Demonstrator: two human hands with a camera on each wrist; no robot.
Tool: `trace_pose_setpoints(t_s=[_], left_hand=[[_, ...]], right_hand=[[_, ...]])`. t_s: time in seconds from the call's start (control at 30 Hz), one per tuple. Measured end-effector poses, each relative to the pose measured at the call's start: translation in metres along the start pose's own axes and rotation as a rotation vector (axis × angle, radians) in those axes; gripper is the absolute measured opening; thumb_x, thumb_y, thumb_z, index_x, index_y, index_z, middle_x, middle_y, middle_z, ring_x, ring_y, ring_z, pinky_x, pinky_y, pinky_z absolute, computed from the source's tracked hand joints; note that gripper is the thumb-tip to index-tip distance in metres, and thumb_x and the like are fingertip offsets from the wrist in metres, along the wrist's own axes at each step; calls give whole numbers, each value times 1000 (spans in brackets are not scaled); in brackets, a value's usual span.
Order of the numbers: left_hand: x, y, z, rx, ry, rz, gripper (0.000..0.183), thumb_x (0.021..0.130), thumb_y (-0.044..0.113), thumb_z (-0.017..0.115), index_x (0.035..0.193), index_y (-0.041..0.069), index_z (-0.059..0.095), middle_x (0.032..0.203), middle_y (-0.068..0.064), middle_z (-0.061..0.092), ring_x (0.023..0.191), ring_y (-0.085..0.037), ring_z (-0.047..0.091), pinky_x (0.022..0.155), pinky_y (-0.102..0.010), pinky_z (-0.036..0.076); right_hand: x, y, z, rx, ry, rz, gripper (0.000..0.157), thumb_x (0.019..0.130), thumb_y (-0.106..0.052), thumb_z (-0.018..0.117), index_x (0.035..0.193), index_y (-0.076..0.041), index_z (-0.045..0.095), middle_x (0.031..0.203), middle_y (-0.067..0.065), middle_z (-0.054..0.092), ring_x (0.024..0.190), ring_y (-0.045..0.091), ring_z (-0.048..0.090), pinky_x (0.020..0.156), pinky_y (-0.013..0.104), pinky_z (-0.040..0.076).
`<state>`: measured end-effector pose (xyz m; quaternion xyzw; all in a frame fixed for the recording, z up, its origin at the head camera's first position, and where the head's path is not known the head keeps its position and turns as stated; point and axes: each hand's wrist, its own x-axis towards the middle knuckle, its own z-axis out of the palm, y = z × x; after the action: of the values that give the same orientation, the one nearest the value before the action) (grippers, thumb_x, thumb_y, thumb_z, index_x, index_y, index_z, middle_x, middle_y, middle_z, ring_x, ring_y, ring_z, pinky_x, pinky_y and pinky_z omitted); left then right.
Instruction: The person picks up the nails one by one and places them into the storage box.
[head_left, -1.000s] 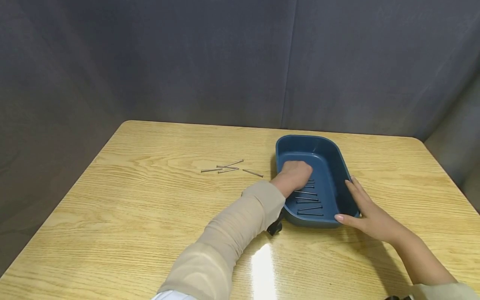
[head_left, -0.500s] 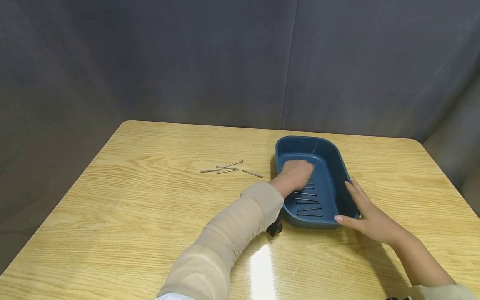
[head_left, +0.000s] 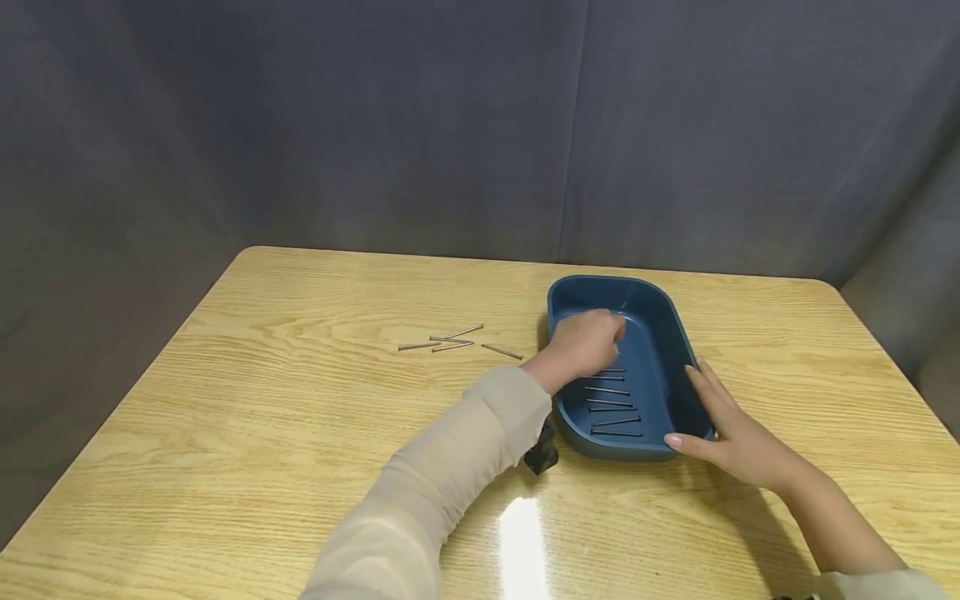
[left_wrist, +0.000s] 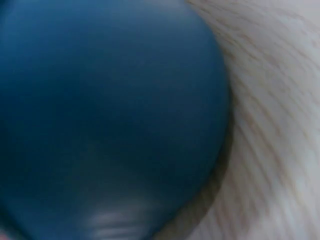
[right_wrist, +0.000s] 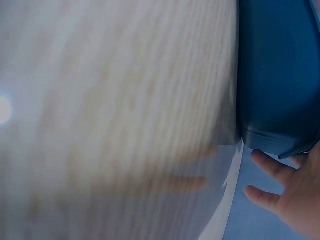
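Note:
A deep blue plastic tray point(head_left: 622, 451) stands right of centre on the table in the head view. Several dark nails point(head_left: 617, 433) lie crosswise in a loose row on its floor. My left hand point(head_left: 587, 340) reaches in over the left rim, fingers curled; its back hides the fingertips, so I cannot tell whether a nail is pinched there. My right hand point(head_left: 738, 440) rests spread at the near right corner, thumb on the near rim and straight fingers along the right side. In the right wrist view its fingers point(right_wrist: 272, 167) extend beside the tray wall point(right_wrist: 280, 75).
More nails point(head_left: 452, 345) lie in a small crossed group on the wood-grain table point(head_left: 262, 433), left of the tray, with a single nail point(head_left: 502, 352) nearer to it. A black wrist camera point(head_left: 542, 452) sits under the left cuff. Grey curtain point(head_left: 420, 125) hangs behind the table.
My left hand, low inside the tray before, has risen slightly and shifted left, its index knuckle now showing. My right hand keeps its place on the tray corner. The nails outside lie as before.

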<state>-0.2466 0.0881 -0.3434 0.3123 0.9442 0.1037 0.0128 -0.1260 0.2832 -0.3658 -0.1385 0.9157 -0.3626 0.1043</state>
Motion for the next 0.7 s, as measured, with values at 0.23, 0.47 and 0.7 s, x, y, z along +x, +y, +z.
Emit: trace_pose_setpoints(t_s=[0.23,0.47,0.7], left_hand=[[-13,-10,-15,-68,52,8,21,91,15,49,108,16,62,100,5,60,80,-6,52,63,-19,43],[-27,-19,-25,-154,74,-12,22,91,16,49,110,15,62,104,3,60,85,-7,55,66,-19,45],[-42,-34,-33,-213,97,-51,20,91,16,52,108,13,62,105,0,62,94,-11,58,76,-24,46]], right_hand=[[0,1,0,-15,9,0,93,86,-29,62,146,-7,-6,150,20,-15,134,47,-6,92,71,15],[0,1,2,-10,12,7,93,86,-30,62,146,-8,-6,150,20,-15,134,48,-7,92,72,13],[-1,-1,0,-17,9,-4,94,86,-30,62,146,-6,-6,150,20,-16,134,48,-6,92,71,13]])
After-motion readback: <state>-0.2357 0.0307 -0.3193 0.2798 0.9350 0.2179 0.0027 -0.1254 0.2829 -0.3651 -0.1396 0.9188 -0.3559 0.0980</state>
